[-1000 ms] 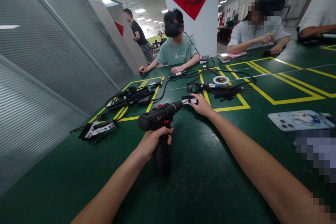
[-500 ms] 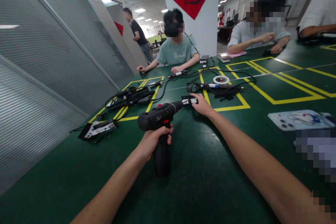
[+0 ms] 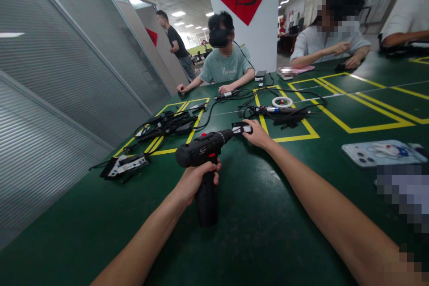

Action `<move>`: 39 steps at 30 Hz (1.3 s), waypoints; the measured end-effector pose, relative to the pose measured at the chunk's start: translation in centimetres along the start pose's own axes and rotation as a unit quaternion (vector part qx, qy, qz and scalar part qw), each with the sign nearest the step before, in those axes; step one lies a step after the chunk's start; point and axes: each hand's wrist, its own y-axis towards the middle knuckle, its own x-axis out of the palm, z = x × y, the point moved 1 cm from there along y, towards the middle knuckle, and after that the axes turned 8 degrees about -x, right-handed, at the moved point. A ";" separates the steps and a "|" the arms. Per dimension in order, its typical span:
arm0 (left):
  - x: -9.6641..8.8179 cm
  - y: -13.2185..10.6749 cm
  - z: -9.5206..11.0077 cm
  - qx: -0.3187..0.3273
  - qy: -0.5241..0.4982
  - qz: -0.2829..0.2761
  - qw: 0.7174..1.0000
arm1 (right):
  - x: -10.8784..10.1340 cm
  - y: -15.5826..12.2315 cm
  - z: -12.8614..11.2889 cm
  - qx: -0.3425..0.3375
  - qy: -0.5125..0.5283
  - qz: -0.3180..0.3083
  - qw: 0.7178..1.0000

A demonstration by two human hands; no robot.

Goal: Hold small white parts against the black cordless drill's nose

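My left hand (image 3: 201, 178) is closed round the grip of a black cordless drill (image 3: 197, 148). The drill stands upright on the green table, its chuck pointing right and slightly away. My right hand (image 3: 257, 133) grips the right end of a small black-and-white block (image 3: 241, 129) just past the chuck. The drill's tip is at the block's left side; whether a bit touches it is too small to tell. The fingertips of my right hand are partly hidden behind the block.
Tangled black cables (image 3: 170, 123) and a black-and-white flat part (image 3: 125, 165) lie at left. Beyond my right hand are a soldering-iron-like tool (image 3: 276, 110) and a white tape roll (image 3: 282, 102). A phone (image 3: 382, 153) lies at right. A person wearing a headset (image 3: 219, 38) sits opposite.
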 end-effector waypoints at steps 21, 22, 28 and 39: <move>-0.1 0.0 -0.2 -0.005 -0.008 -0.001 1.000 | 0.0 0.1 0.0 0.000 -0.004 0.002 1.000; -0.1 0.1 -0.2 -0.004 -0.006 -0.002 1.000 | 0.0 0.1 0.0 0.000 -0.005 0.002 1.000; -0.2 0.1 -0.4 0.000 0.005 -0.007 1.000 | 0.0 0.1 -0.1 -0.001 -0.001 -0.001 1.000; -0.3 0.2 -0.4 -0.009 0.011 -0.002 1.000 | 0.1 0.1 0.0 -0.006 -0.003 0.003 1.000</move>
